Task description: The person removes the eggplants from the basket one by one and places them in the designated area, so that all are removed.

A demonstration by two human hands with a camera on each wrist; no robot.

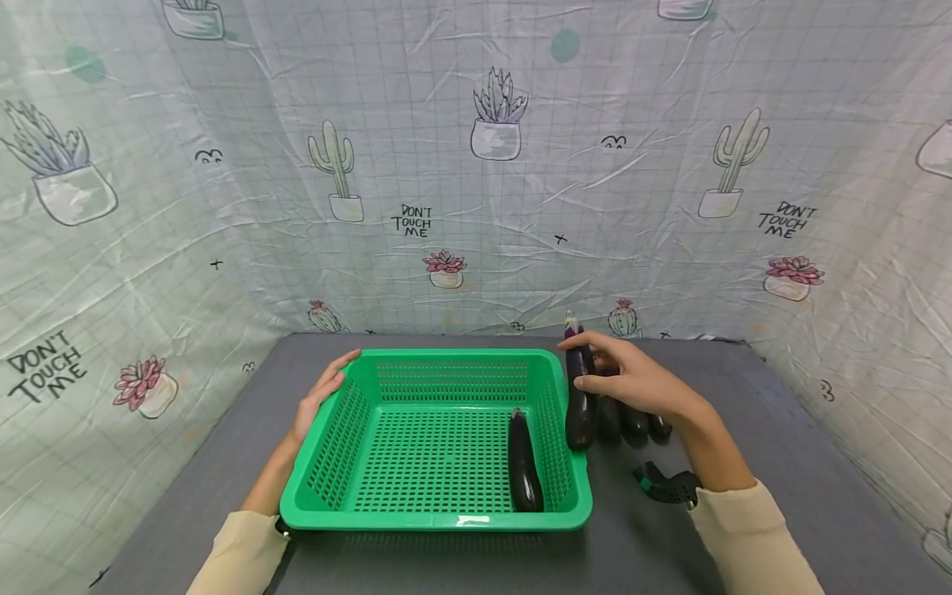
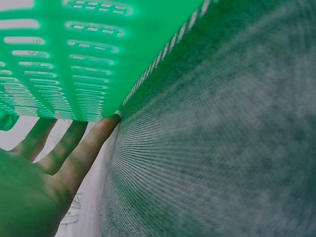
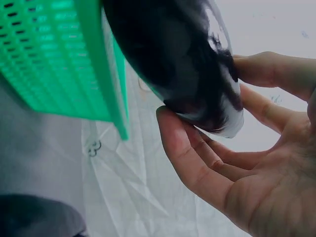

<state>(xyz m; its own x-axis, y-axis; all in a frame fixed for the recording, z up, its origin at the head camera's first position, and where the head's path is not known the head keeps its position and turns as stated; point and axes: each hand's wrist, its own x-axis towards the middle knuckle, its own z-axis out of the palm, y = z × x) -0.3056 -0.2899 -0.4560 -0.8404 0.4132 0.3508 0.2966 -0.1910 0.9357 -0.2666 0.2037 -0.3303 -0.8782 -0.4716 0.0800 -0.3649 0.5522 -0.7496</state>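
Note:
Against the outside of the green plastic basket's (image 1: 431, 521) left wall rests my left hand (image 1: 316, 401). The left wrist view shows its fingers (image 2: 86, 148) fairly straight, touching the slotted wall. My right hand (image 1: 632, 376) holds a dark purple eggplant (image 1: 580, 405) between thumb and fingers, above the basket's right rim. It is steeply tilted in the right wrist view, where the eggplant's glossy body (image 3: 173, 64) hangs beside the basket wall (image 3: 54, 64). Inside the basket, toward its right side, lies another eggplant (image 1: 525, 467).
Several more eggplants (image 1: 635, 426) lie side by side on the grey table (image 1: 625, 529), right of the basket and partly hidden under my right hand. A dark strap with a device (image 1: 665, 486) sits at my right wrist. A cactus-print sheet (image 1: 446, 182) surrounds the table's back and sides.

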